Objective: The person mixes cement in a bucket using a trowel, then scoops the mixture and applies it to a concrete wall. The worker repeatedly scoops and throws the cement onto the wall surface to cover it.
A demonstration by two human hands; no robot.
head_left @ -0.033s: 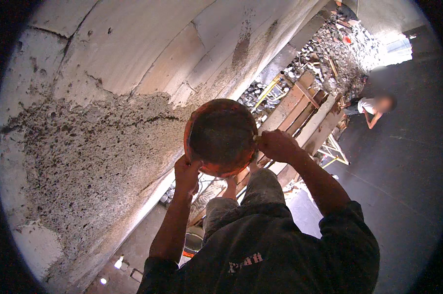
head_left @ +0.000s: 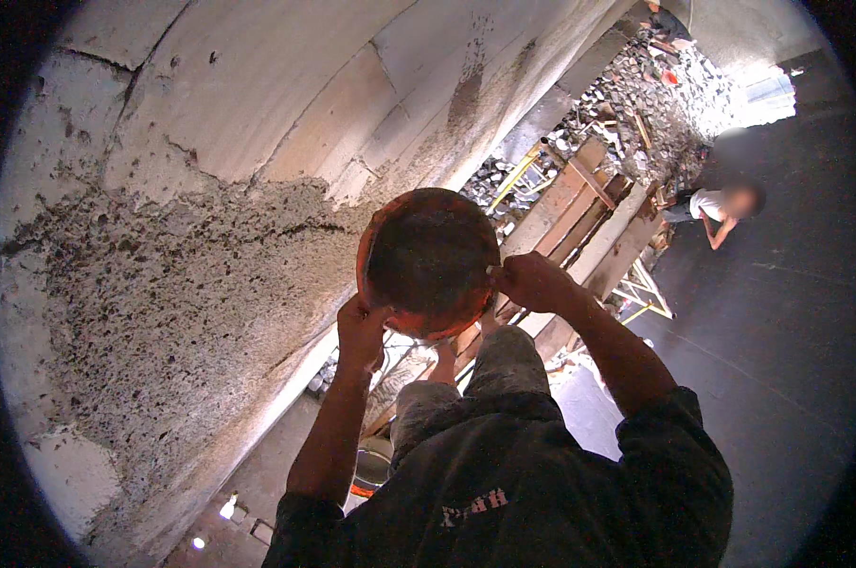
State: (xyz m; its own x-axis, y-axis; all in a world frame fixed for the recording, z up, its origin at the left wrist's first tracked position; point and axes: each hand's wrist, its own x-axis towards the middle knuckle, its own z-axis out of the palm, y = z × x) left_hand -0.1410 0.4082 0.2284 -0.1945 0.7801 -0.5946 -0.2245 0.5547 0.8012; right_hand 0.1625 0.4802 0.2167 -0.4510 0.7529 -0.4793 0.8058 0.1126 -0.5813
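In front of me I hold a round orange-red basin (head_left: 430,260), its dark, stained round face turned toward my view. My left hand (head_left: 360,333) is closed on the rim at the lower left. At the right side of the rim my right hand (head_left: 534,282) grips it, fingers bent. I cannot make out whether anything lies inside the basin, since it is very dark. Just left of it is a wall (head_left: 191,312) with a rough, pitted grey patch of mortar between smoother panels.
I stand on wooden planks (head_left: 556,213) borne by yellow-and-white trestle frames (head_left: 648,292). A bucket (head_left: 373,466) is beside me at lower left. Broken rubble (head_left: 627,99) covers the ground below. One person (head_left: 707,204) is off to the right, another (head_left: 669,24) at the far top.
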